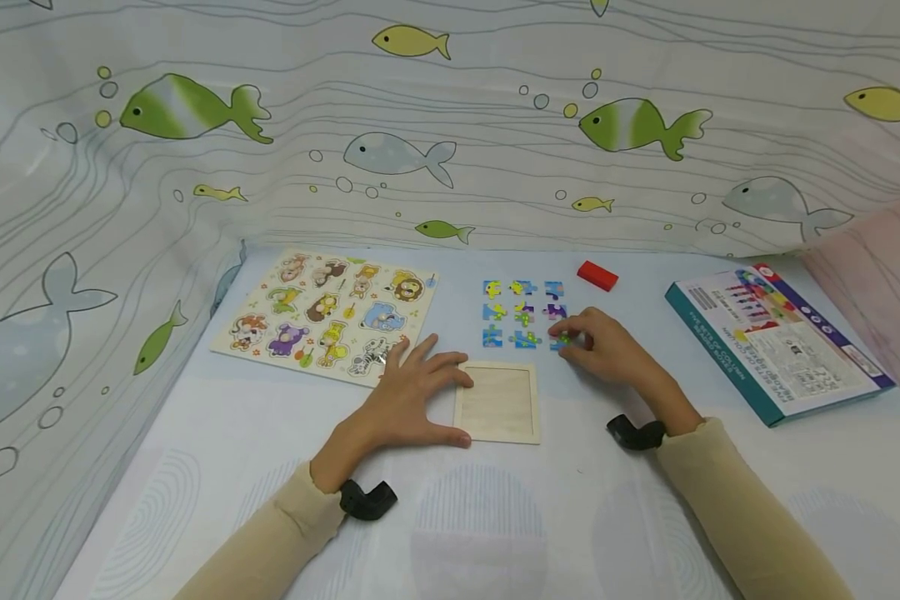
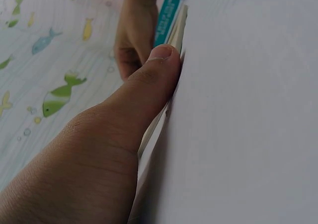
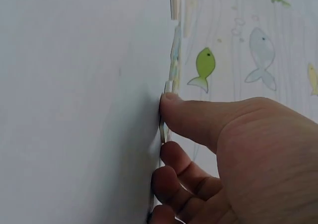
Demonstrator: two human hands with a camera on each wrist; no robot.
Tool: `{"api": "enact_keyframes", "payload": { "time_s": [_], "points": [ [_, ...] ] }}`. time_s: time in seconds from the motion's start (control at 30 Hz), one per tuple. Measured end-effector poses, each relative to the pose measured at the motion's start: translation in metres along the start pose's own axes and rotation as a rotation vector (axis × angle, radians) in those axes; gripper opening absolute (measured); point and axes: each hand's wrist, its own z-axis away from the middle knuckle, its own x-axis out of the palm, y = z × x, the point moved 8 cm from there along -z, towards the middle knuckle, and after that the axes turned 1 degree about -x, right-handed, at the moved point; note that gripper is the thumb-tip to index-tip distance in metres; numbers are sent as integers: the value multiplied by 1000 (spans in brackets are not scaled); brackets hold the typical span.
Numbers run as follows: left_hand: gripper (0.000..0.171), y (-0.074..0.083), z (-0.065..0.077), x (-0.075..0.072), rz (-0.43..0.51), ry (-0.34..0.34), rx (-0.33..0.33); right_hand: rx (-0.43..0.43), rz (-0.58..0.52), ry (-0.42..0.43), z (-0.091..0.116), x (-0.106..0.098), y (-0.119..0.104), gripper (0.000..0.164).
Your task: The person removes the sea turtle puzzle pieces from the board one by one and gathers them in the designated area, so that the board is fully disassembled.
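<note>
A shallow square wooden puzzle tray (image 1: pixel 498 404) lies flat on the table. My left hand (image 1: pixel 408 400) spreads over its left side, with the thumb at the near corner and fingertips on the far left part of the rim. In the left wrist view, the left thumb (image 2: pixel 149 80) lies straight along the tray's edge. Beyond the tray, several blue jigsaw pieces (image 1: pixel 525 339) are laid out in rows. My right hand (image 1: pixel 607 346) pinches the near right jigsaw piece (image 1: pixel 557 342), partly covered by the fingers. The right wrist view shows that piece edge-on between thumb and fingers.
An animal picture board (image 1: pixel 322 317) lies at the left, close to my left fingertips. A red block (image 1: pixel 597 276) sits behind the pieces at the right. A flat box (image 1: pixel 780 342) with a teal side lies farther right. A fish-patterned curtain (image 1: pixel 495 108) rises behind the table.
</note>
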Motion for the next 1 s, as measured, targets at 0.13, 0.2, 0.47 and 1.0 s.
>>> {"api": "enact_keyframes", "payload": {
  "time_s": [0.13, 0.2, 0.47, 1.0],
  "points": [
    [71, -1, 0, 0, 3, 1, -1, 10, 4, 8, -1, 0, 0, 31],
    [71, -1, -1, 1, 3, 2, 1, 15, 7, 11, -1, 0, 0, 30],
    [71, -1, 0, 1, 12, 8, 13, 31, -10, 4, -4, 4, 4, 30],
    [72, -2, -1, 3, 4, 17, 27, 20, -5, 19, -4, 6, 6, 29]
  ]
}}
